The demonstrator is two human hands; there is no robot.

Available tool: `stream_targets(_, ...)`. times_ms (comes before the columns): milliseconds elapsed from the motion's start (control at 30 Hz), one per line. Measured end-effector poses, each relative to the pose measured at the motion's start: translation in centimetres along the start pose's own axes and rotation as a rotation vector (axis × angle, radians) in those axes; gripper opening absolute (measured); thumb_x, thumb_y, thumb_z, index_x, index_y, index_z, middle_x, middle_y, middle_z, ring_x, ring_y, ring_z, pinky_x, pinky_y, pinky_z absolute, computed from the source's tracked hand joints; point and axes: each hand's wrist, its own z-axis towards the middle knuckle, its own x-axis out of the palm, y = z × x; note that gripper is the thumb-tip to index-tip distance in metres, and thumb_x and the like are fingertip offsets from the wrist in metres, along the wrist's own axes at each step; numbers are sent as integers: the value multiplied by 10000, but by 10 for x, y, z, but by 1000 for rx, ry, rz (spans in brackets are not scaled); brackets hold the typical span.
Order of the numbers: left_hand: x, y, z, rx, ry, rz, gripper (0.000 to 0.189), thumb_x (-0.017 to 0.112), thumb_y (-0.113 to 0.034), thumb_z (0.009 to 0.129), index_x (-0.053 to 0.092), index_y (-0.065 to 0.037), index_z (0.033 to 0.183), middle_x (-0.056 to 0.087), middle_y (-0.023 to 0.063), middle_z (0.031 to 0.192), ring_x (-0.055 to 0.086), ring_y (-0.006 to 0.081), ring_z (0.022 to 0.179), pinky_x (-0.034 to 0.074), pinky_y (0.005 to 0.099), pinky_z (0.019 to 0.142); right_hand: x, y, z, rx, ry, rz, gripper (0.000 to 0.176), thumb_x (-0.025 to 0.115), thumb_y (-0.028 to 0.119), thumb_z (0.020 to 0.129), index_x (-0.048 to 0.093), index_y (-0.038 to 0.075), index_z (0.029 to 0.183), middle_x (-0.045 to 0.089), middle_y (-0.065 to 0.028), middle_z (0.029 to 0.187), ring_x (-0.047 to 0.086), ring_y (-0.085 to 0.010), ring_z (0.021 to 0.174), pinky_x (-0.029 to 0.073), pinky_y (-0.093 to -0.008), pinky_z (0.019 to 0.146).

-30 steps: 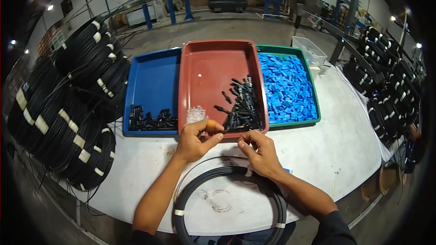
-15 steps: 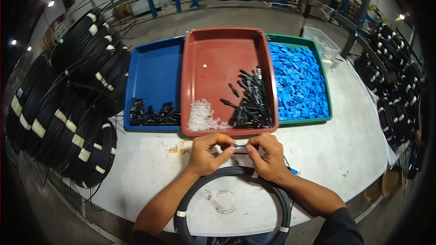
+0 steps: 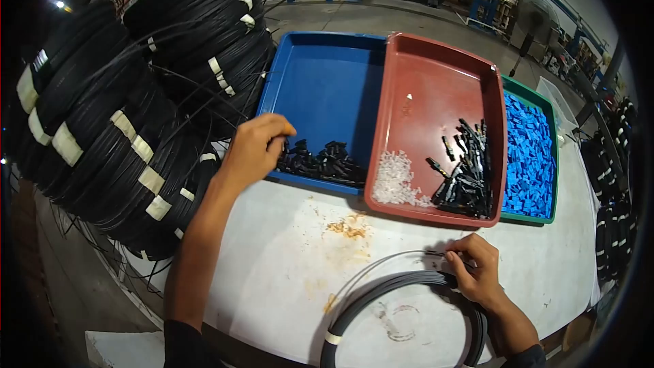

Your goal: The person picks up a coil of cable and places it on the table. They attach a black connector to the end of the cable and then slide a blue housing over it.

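Note:
My left hand (image 3: 253, 148) is over the left front edge of the blue tray (image 3: 327, 61), beside a pile of small black plastic parts (image 3: 323, 162). Its fingers are bent, with a gap showing between them, and I see nothing held. My right hand (image 3: 477, 269) pinches a thin black cable (image 3: 381, 259) near its end, just above the table. That cable belongs to a black cable coil (image 3: 351, 307) lying on the white table (image 3: 272, 259), bound with pale tape. The right forearm hides part of the coil.
A red tray (image 3: 436, 68) holds small clear pieces (image 3: 394, 180) and black connectors (image 3: 470, 177). Behind its right side, a green tray (image 3: 553, 191) is full of blue pieces (image 3: 528, 157). Big stacks of black cable coils (image 3: 95, 123) crowd the left; others (image 3: 613, 232) stand right.
My left hand has left the cable end and moved left to the blue tray. The right hand keeps the cable. The view has turned left.

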Motion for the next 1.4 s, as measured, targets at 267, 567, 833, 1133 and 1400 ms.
stream_targets(267, 15, 3, 3, 79, 184, -119, 225, 708, -16, 878, 740, -47, 1099, 696, 88, 1142, 668, 267, 1063, 498, 389, 984, 7, 3, 2, 113, 8, -29, 66, 719, 39, 873, 673, -7, 862, 612, -67, 741, 527, -124, 609, 385, -268, 559)
stream_targets(567, 48, -6, 17, 280, 250, 109, 124, 800, -193, 835, 810, -102, 919, 670, -13, 965, 607, 161, 948, 460, 344, 878, 7, -1, -4, 155, -41, -38, 66, 739, 35, 862, 692, -9, 877, 644, -89, 757, 587, -164, 636, 438, -279, 588)
stream_targets(833, 56, -9, 21, 263, 246, 109, 99, 805, -136, 811, 818, -120, 907, 660, 10, 1003, 602, 173, 966, 443, 344, 866, 6, 1, -3, 147, -50, -43, 51, 736, 19, 862, 705, -17, 882, 666, -100, 776, 611, -175, 660, 456, -282, 602)
stream_targets(1133, 47, -3, 28, 201, 136, 128, 170, 729, -11, 794, 803, -91, 925, 700, 32, 1088, 630, 196, 1020, 462, 362, 900, 5, 1, -1, 179, -34, 6, 69, 745, 40, 875, 706, -16, 885, 675, -101, 778, 623, -179, 677, 468, -292, 621)
stream_targets(1400, 58, -27, 29, 188, 456, 176, 199, 783, -166, 829, 800, -112, 1019, 738, 37, 931, 676, 234, 960, 492, 374, 898, 9, -7, -2, 177, -78, 18, 91, 744, 67, 886, 704, -16, 886, 673, -101, 771, 621, -182, 676, 463, -296, 618)
